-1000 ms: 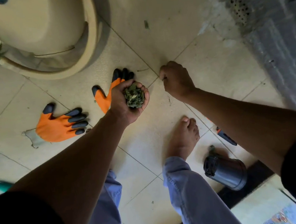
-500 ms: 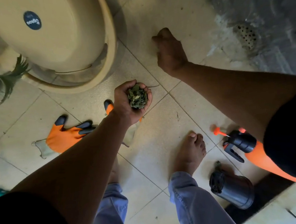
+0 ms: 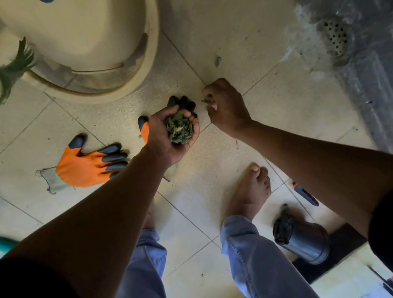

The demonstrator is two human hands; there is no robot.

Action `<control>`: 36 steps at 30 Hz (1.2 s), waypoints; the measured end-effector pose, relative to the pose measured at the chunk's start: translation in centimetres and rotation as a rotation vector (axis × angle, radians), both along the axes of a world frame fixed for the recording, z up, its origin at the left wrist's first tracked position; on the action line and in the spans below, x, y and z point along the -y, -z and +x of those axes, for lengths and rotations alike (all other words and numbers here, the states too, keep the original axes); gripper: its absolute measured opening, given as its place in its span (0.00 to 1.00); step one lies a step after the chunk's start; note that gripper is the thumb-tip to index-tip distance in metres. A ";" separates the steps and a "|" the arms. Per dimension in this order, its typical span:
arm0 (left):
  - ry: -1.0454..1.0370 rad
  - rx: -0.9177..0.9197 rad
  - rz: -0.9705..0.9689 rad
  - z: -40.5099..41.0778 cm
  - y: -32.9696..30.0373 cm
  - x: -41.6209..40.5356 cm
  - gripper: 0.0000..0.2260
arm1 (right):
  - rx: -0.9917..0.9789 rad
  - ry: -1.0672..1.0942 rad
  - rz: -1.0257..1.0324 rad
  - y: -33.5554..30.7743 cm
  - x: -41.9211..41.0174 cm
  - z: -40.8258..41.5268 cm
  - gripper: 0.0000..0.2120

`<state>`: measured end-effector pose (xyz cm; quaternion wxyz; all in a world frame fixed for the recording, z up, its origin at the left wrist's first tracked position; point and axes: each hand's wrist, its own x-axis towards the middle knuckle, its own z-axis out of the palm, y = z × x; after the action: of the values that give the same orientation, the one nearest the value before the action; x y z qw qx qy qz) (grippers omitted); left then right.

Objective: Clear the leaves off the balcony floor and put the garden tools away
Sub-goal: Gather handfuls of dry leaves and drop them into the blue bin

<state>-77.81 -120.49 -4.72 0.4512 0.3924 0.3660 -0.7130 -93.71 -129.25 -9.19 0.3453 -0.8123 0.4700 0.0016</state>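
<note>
My left hand [image 3: 165, 137] is cupped palm-up above the tiled floor and holds a clump of green and dry leaves [image 3: 179, 128]. Just to its right, my right hand [image 3: 226, 107] pinches a small leaf piece [image 3: 207, 100] between thumb and fingers. One orange and black garden glove [image 3: 84, 166] lies flat on the floor to the left. A second glove [image 3: 144, 127] lies mostly hidden under my left hand. A single small leaf [image 3: 217, 61] lies on the tile farther away.
A big beige plastic tub [image 3: 88, 36] leans at the top left beside a green plant [image 3: 10, 70]. A floor drain [image 3: 336, 37] sits in the grey wet strip on the right. A dark metal can [image 3: 300, 239] and an orange-tipped tool [image 3: 305, 194] lie near my bare right foot [image 3: 249, 189].
My right hand came back from the far tile toward my left hand, now with a leaf piece pinched. The camera tilted down; the orange sprayer left the view.
</note>
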 end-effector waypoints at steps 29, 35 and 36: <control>0.020 0.031 -0.001 -0.4 -0.6 -2.5 0.10 | -0.279 -0.136 -0.178 0.1 -1.1 0.3 0.10; 0.012 0.019 -0.023 0.0 -0.4 -3.3 0.08 | -0.273 -0.088 -0.110 -0.2 -0.1 1.2 0.09; 0.003 0.018 -0.022 0.0 -0.3 -3.4 0.07 | -0.274 -0.074 -0.104 -0.3 -0.1 1.3 0.08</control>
<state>-77.79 -117.09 -4.46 0.4577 0.3943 0.3538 -0.7141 -92.45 -129.15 -8.91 0.2351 -0.8381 0.4819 0.1009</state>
